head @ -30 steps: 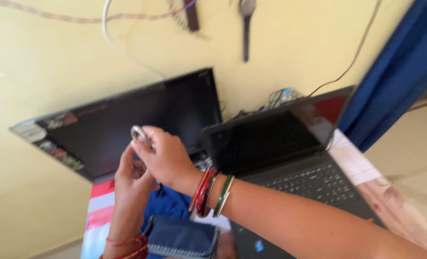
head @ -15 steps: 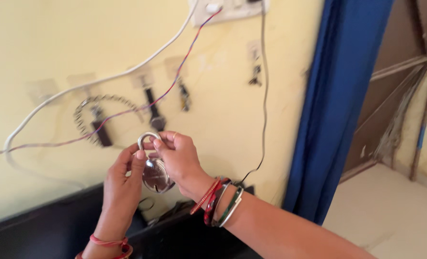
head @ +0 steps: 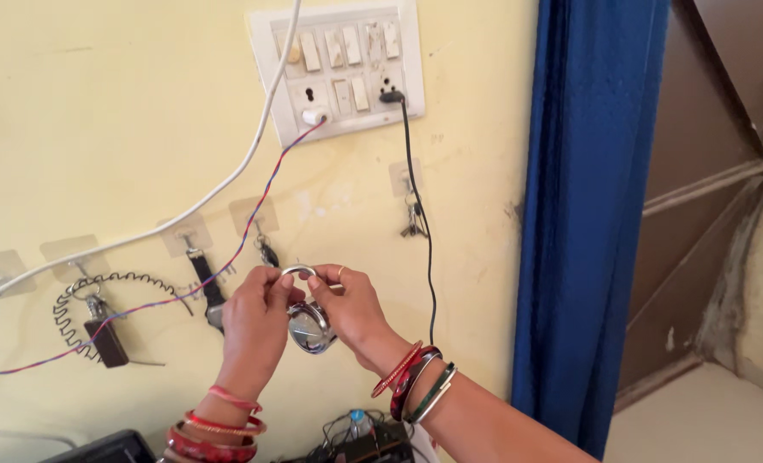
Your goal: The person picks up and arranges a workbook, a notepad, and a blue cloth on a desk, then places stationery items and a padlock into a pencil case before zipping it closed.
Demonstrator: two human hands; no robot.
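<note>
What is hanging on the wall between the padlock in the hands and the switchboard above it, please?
In the head view, between the padlock and the switchboard are two adhesive hooks and a red-blue wire crossing bare yellow wall.

Yellow wall (head: 99, 103) carries it all here: a white switchboard (head: 334, 69) up top, clear stick-on hooks (head: 189, 233) in a row below. Off those hang a wristwatch (head: 206, 287), a coiled cord (head: 90, 313) and keys (head: 411, 219)
</note>
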